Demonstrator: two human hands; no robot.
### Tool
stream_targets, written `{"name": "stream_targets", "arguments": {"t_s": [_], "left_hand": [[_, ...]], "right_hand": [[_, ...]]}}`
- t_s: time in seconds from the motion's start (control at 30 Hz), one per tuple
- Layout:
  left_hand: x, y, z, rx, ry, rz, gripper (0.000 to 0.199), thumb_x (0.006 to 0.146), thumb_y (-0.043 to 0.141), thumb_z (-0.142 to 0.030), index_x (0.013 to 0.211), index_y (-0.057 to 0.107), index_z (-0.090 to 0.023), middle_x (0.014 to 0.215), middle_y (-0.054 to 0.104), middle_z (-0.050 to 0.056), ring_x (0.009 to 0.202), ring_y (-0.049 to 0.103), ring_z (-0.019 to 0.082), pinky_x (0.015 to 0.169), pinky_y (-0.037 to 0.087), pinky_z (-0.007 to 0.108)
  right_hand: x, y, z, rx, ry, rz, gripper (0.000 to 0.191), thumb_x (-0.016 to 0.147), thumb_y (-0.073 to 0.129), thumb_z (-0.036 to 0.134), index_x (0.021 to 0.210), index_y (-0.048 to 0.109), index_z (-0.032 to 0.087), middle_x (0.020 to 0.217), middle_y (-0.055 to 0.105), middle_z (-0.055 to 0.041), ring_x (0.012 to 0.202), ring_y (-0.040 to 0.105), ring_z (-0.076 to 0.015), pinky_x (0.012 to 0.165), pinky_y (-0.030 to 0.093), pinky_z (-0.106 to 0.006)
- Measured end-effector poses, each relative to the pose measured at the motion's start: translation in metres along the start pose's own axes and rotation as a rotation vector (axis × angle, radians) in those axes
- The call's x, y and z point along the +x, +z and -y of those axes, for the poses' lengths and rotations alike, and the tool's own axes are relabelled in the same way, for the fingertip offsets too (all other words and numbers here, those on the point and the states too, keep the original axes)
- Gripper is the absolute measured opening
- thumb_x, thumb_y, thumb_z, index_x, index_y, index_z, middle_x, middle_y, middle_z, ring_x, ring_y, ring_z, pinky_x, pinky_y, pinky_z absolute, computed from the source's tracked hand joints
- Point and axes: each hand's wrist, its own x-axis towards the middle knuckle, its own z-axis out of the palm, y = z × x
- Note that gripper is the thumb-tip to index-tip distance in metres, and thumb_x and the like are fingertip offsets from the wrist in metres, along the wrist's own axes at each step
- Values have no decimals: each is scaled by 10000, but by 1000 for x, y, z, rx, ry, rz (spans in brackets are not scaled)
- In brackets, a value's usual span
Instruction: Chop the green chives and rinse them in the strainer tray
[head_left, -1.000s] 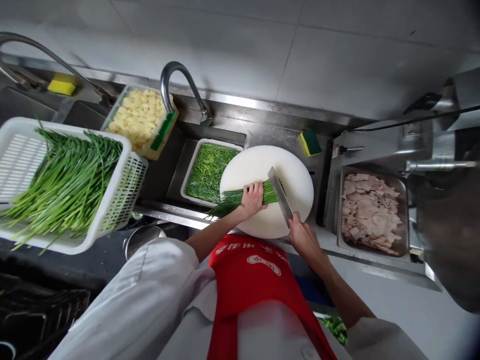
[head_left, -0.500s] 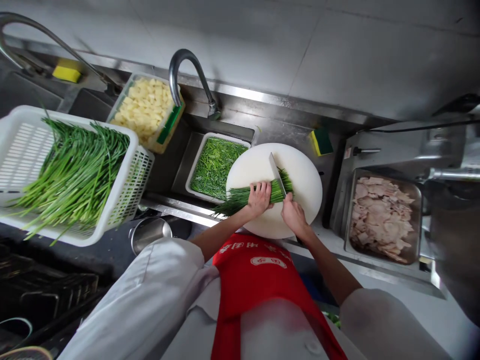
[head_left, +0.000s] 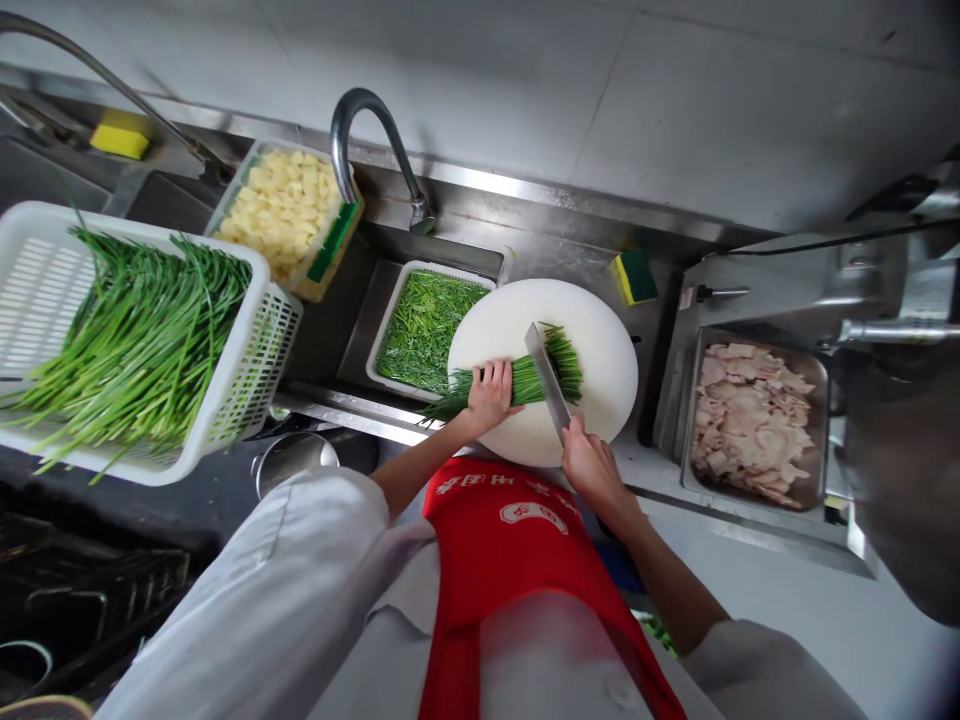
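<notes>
Your left hand (head_left: 490, 394) is pressed down over the bunch of long greens (head_left: 527, 382), gripping it; your right hand (head_left: 591, 460) is wrapped round the handle of the knife (head_left: 548, 381). The bunch lies across the round white board (head_left: 600, 345), tips past its left edge, with cut pieces (head_left: 567, 361) just right of the blade. Main risk is a nicked finger: fingers and blade share the same bunch, only a stretch of stalks between. Cause would be the left hand creeping right too fast or the blade slanting; can't tell if fingertips are tucked. Loosen the grip and stalks may fan out, giving uneven lengths. Board's left edge sits right by the small basket (head_left: 397, 384) in the sink, so a hard push could shift it if it's not secured; can't see underneath. Cut pieces could also scatter onto the surface (head_left: 551, 240) toward the sponge (head_left: 637, 277) if swept roughly.
</notes>
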Motion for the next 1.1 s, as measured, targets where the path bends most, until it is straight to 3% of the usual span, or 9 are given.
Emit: {"name": "stream_targets", "arguments": {"t_s": [0.13, 0.27, 0.43, 0.57, 0.67, 0.77, 0.87, 0.97, 1.1], "left_hand": [[1, -1, -1, 28, 34, 49, 828, 952, 495, -537, 1556, 299, -6, 1503, 407, 268, 1338, 372, 416, 1131, 259, 586], [4, 1, -1, 29, 45, 69, 773, 964, 496, -495, 1557, 320, -32, 1508, 411, 257, 1355, 368, 405, 1129, 271, 586], [1, 2, 1, 6, 5, 24, 897, 908, 562, -577, 1575, 280, -48, 1483, 441, 252, 1358, 384, 392, 1151, 252, 619], [-13, 3, 12, 16, -68, -45, 1231, 739, 663, -747, 1593, 172, -9, 1494, 407, 285, 1414, 316, 431, 1158, 225, 647], [-23, 7, 21, 28, -71, -52, 1308, 670, 712, -770, 1592, 182, -8, 1507, 391, 290, 1424, 306, 448, 1175, 206, 624], [-27, 11, 23, 33, -59, -53, 1220, 728, 699, -726, 1591, 206, -19, 1508, 402, 281, 1405, 335, 449, 1176, 206, 617], [-27, 12, 22, 24, -31, -64, 1015, 870, 587, -636, 1586, 228, -13, 1504, 418, 272, 1382, 365, 439, 1162, 230, 621], [-26, 12, 21, 12, 11, -50, 857, 949, 502, -536, 1581, 250, -14, 1516, 417, 262, 1380, 373, 424, 1160, 245, 615], [-23, 13, 21, 2, 16, -23, 799, 967, 484, -485, 1580, 264, -22, 1538, 396, 259, 1400, 356, 416, 1166, 235, 633]], "right_hand": [[9, 4, 5, 2, 9, 24, 358, 1027, 330, 191, 1361, 380, 70, 1020, 706, -200, 996, 696, -302, 801, 451, -337], [44, 3, 20, 46, -20, -30, 359, 1027, 296, 141, 1360, 379, 34, 1075, 700, -222, 1037, 692, -295, 820, 452, -329], [77, 3, 31, 49, -6, -128, 333, 1051, 298, 181, 1344, 377, 45, 1054, 719, -198, 1006, 705, -283, 783, 454, -315], [54, -5, 25, 28, 17, -158, 290, 1063, 286, 239, 1261, 440, 95, 990, 727, -177, 939, 714, -282, 736, 445, -314], [21, -5, 25, -10, 33, -160, 322, 1067, 251, 253, 1271, 441, 91, 941, 721, -175, 889, 715, -283, 724, 439, -321], [-1, 3, 29, -29, 5, -62, 339, 1064, 262, 246, 1312, 426, 86, 953, 718, -177, 909, 717, -282, 740, 442, -321], [-3, 11, 35, -30, 4, 17, 343, 1047, 298, 212, 1344, 401, 75, 1006, 717, -190, 972, 712, -283, 765, 453, -318], [15, 16, 46, -17, -3, 26, 332, 1027, 342, 176, 1331, 405, 59, 1048, 713, -203, 1001, 706, -281, 788, 463, -315], [51, 20, 64, -5, -7, -66, 302, 1023, 310, 121, 1298, 420, 56, 1059, 713, -202, 1013, 706, -262, 802, 466, -299]]}}
